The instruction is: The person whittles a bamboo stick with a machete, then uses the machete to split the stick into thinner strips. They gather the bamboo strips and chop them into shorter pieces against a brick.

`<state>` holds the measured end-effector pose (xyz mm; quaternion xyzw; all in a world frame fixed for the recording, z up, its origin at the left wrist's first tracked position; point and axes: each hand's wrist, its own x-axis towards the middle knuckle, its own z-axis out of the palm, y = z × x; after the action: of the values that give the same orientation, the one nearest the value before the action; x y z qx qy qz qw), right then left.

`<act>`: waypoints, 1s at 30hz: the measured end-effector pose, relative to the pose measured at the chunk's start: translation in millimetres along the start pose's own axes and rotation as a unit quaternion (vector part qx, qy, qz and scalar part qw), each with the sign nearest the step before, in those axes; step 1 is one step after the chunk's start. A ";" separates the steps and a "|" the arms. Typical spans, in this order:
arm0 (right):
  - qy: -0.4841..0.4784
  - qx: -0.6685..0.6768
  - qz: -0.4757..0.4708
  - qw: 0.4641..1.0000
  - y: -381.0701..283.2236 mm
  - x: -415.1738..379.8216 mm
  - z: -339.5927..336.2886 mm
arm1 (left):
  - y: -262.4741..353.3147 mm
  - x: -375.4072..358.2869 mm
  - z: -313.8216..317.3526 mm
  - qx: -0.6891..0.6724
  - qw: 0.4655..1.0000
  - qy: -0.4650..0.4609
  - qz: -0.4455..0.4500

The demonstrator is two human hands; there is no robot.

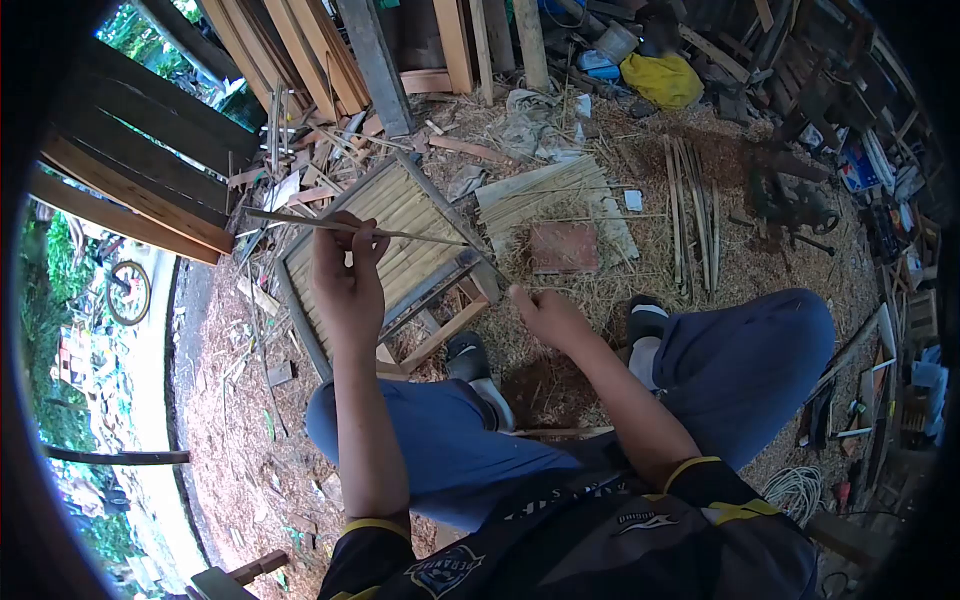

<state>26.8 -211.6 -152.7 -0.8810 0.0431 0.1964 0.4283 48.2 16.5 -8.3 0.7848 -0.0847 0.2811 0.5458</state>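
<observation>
**Bamboo strip held over the woven panel**

Bamboo strip (350,228) is lying almost level across my view, and I am pinching it in my left hand (345,285), fingers curled around it above the framed bamboo panel (400,235) on the ground. I am keeping my right hand (548,315) loosely clenched and grasping nothing I can make out, just beside the panel's lower corner. I am sitting with both sandalled feet planted on the straw-littered ground (590,290), near a bundle of loose slats (555,195).

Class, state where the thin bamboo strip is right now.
In the head view, left of centre: the thin bamboo strip is pinched in the left hand, above the framed slat panel.
</observation>
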 end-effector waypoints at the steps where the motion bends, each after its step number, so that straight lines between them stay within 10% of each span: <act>1: -0.007 0.006 0.000 1.000 -2.8 -2.1 -1.2 | -3.9 -1.3 -1.4 -0.009 1.000 -0.002 0.007; 30: -0.010 0.039 -0.054 0.998 -35.3 -28.9 -8.1 | -7.1 -2.9 -12.9 -0.026 0.996 -0.072 -0.036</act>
<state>11.3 -198.3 -111.1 -0.8624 -0.0014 0.1800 0.4731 44.5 30.4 -12.4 0.7910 -0.1027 0.2015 0.5685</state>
